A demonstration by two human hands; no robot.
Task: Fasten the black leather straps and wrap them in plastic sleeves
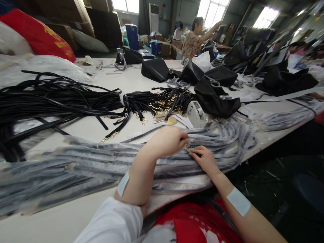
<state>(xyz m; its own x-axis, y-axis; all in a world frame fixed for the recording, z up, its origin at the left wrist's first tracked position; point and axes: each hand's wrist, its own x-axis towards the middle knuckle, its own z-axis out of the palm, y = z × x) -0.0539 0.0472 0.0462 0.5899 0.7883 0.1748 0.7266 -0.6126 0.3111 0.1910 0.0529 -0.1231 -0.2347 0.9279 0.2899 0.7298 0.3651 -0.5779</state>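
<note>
My left hand (174, 140) is bent over at the wrist, its fingers pinched at a small gold clasp (186, 146). Just to the right, my right hand (205, 158) has thumb and forefinger closed at the clasp's lower edge. A small pale bit shows at those fingertips, too small to name. Beneath both hands lie long black straps in clear plastic sleeves (101, 158), stretched across the table and curving round at the right. Farther back is a thick bundle of unwrapped black straps (83, 104), tied with a white band (123, 98) and ending in gold clasps (167, 101).
A white tape dispenser (196, 114) and a round yellow piece (172, 120) sit beyond my hands. Black bags (215, 98) stand along the back of the table (121, 81). A red bag (40, 33) is at the far left. A person (193, 40) is across the table.
</note>
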